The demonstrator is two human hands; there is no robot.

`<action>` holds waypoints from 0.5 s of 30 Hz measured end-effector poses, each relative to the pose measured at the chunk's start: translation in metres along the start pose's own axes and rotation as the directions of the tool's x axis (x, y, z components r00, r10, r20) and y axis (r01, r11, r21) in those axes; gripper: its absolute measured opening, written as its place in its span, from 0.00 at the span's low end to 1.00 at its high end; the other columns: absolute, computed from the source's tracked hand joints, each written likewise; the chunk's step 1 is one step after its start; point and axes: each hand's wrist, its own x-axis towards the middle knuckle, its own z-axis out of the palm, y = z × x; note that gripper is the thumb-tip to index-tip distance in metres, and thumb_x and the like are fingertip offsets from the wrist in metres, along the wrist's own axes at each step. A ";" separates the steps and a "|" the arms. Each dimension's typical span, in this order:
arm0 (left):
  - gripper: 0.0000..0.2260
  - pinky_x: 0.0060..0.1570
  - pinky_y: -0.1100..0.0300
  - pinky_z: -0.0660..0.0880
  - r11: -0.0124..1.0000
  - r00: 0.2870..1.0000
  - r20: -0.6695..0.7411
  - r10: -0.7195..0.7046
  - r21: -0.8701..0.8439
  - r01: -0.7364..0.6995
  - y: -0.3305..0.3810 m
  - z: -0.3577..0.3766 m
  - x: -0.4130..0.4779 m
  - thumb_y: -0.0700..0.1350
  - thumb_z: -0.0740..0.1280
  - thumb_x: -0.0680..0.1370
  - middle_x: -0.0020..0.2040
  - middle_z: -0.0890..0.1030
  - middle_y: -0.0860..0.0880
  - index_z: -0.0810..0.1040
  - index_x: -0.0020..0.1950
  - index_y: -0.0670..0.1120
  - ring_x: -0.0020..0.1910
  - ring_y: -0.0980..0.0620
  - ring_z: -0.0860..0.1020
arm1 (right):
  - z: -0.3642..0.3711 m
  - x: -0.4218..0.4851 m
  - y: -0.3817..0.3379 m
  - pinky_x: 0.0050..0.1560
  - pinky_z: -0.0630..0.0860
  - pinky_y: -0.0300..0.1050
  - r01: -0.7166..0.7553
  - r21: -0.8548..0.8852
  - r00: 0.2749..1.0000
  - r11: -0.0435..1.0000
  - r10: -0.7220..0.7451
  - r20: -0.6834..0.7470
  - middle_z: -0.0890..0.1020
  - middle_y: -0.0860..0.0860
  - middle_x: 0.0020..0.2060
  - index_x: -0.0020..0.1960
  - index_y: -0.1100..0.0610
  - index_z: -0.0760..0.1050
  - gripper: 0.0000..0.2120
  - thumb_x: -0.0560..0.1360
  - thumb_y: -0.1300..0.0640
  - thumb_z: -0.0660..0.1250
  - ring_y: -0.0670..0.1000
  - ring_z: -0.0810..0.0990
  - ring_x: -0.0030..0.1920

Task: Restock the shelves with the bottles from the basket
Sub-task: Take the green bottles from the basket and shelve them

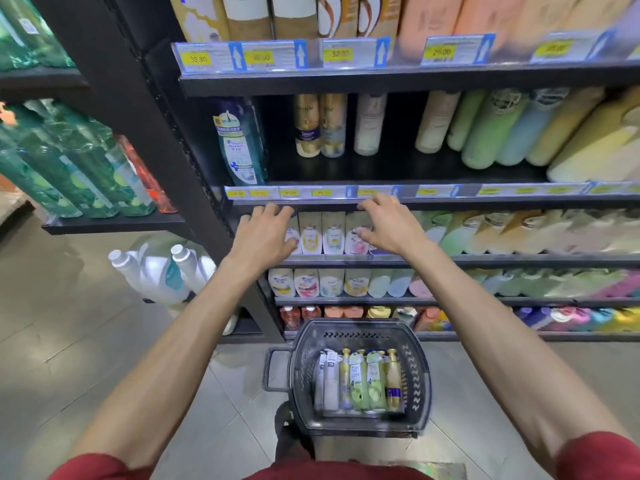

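Observation:
A dark grey basket (pixel 420 382) stands on the floor below me, holding several bottles (pixel 360 381): white, green and gold ones lying side by side. Both my arms reach out toward the shelf unit. My left hand (pixel 265 233) and my right hand (pixel 384 225) hover empty, fingers loosely curled, just below the price rail of the middle shelf (pixel 381 168), in front of a row of white bottles (pixel 322 233). That middle shelf carries a blue bottle (pixel 239 143), two gold bottles (pixel 320 126) and a white one (pixel 369 124), with gaps between them.
Pastel bottles fill the shelf's right side (pixel 512 133). Lower shelves (pixel 346 284) are packed with small bottles. A neighbouring shelf at left holds green bottles (pixel 69 168). Large white jugs (pixel 162 271) stand on the tiled floor by the black upright.

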 end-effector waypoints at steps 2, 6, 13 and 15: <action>0.24 0.62 0.43 0.71 1.000 0.999 0.035 -0.002 0.001 0.002 0.017 0.006 -0.003 0.53 0.64 0.80 0.69 0.72 0.42 0.67 0.74 0.45 0.67 0.38 0.71 | 0.007 -0.014 0.010 0.63 0.71 0.55 -0.009 -0.001 1.000 1.000 0.009 0.019 0.71 0.58 0.66 0.73 0.58 0.67 0.30 0.76 0.49 0.68 0.62 0.69 0.66; 0.26 0.63 0.42 0.70 0.998 0.995 0.102 0.019 -0.054 -0.013 0.044 0.017 -0.007 0.53 0.65 0.80 0.70 0.71 0.40 0.67 0.75 0.45 0.69 0.38 0.69 | 0.024 -0.043 0.026 0.63 0.72 0.55 -0.035 0.005 0.996 0.999 0.035 0.077 0.72 0.60 0.65 0.74 0.58 0.66 0.31 0.75 0.47 0.69 0.63 0.71 0.65; 0.25 0.61 0.42 0.73 0.994 0.978 0.198 0.071 -0.099 -0.052 0.063 0.044 -0.016 0.54 0.65 0.81 0.70 0.72 0.40 0.68 0.74 0.45 0.68 0.37 0.70 | 0.048 -0.076 0.043 0.64 0.72 0.56 -0.123 0.056 0.977 0.991 0.111 0.181 0.71 0.60 0.67 0.74 0.57 0.66 0.33 0.75 0.44 0.70 0.62 0.69 0.67; 0.24 0.61 0.42 0.73 0.991 0.974 0.209 0.085 -0.123 -0.060 0.063 0.054 -0.018 0.54 0.65 0.81 0.69 0.72 0.40 0.68 0.74 0.44 0.68 0.37 0.70 | 0.054 -0.083 0.045 0.65 0.71 0.57 -0.160 0.065 0.971 0.985 0.145 0.192 0.71 0.60 0.67 0.74 0.57 0.66 0.32 0.75 0.44 0.69 0.62 0.69 0.67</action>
